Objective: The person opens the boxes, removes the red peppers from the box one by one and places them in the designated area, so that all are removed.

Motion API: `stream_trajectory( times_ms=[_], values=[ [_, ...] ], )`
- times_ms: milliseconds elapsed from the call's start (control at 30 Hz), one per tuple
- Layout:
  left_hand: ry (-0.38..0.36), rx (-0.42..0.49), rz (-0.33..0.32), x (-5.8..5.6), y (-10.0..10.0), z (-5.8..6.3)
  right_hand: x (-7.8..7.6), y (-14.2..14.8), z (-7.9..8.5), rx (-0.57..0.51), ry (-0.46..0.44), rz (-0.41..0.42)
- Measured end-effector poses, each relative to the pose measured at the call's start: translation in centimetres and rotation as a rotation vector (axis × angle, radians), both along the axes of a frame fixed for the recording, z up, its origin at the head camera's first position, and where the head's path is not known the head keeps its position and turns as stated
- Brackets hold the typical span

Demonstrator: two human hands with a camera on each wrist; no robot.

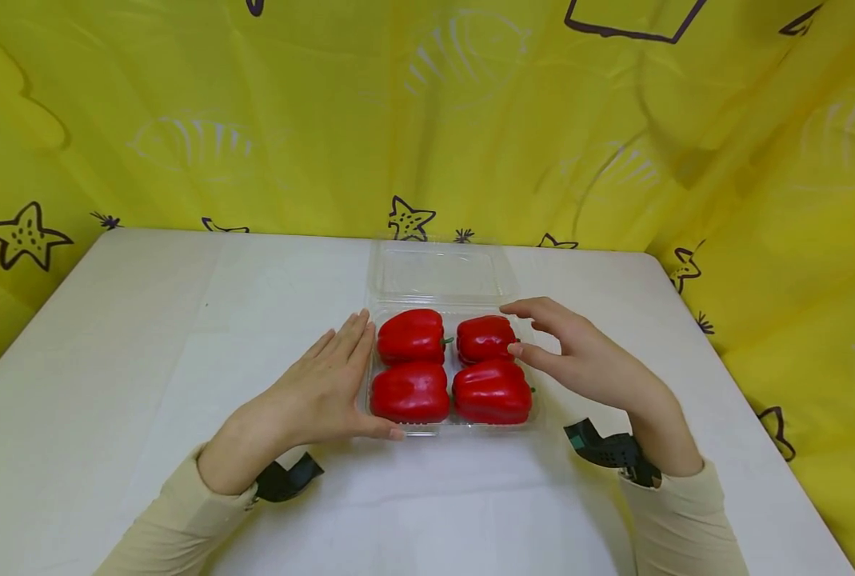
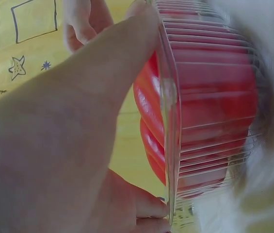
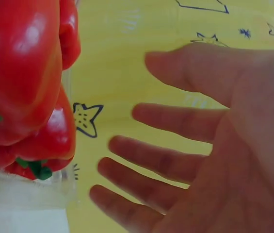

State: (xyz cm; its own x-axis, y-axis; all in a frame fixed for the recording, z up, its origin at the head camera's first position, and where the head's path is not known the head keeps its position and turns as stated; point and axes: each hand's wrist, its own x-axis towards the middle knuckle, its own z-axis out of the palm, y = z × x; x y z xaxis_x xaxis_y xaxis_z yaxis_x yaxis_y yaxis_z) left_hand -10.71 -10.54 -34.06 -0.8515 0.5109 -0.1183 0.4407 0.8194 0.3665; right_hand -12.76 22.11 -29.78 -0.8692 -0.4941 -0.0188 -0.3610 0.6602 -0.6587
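Observation:
A clear plastic clamshell container (image 1: 427, 430) lies with several red bell peppers in it, in two rows. Its lid (image 1: 437, 272) is folded back behind it. My left hand (image 1: 319, 392) rests along the container's left side, fingers straight and thumb at the front edge. In the left wrist view the thumb and fingers touch the rim (image 2: 173, 141) near its two ends. My right hand (image 1: 585, 352) is at the right side, near the back right bell pepper (image 1: 485, 336); in the right wrist view its fingers are spread, with nothing between them and the peppers (image 3: 25, 63) apart to the left.
The container stands on a white-covered table (image 1: 269, 280). A yellow curtain (image 1: 326, 120) with drawn starfish and fish hangs behind the table and along its sides. A dark strap (image 1: 290, 478) is on the left wrist and another dark strap (image 1: 607, 448) on the right.

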Motion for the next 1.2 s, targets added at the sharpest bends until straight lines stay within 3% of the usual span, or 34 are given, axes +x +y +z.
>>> stream_trajectory(
  times_ms=[200, 433, 633, 933, 1200],
  values=[
    [0.015, 0.003, 0.005, 0.0, 0.1, -0.2, 0.8, -0.8, 0.0, 0.066, 0.033, 0.083],
    [0.017, -0.006, 0.008, 0.0, 0.2, -0.2, 1.4, -1.8, -0.1, 0.160, -0.022, 0.134],
    [0.007, -0.014, 0.012, 0.0, 0.3, -0.3, 1.8, -2.3, 0.0, 0.245, -0.043, 0.111],
    [0.024, -0.015, 0.013, 0.0, 0.4, -0.2, 1.9, -3.5, -1.2, 0.335, 0.101, 0.127],
    [0.032, -0.012, 0.015, 0.1, 0.5, -0.3, 2.0, -3.8, -1.4, 0.343, 0.103, 0.122]
  ],
)
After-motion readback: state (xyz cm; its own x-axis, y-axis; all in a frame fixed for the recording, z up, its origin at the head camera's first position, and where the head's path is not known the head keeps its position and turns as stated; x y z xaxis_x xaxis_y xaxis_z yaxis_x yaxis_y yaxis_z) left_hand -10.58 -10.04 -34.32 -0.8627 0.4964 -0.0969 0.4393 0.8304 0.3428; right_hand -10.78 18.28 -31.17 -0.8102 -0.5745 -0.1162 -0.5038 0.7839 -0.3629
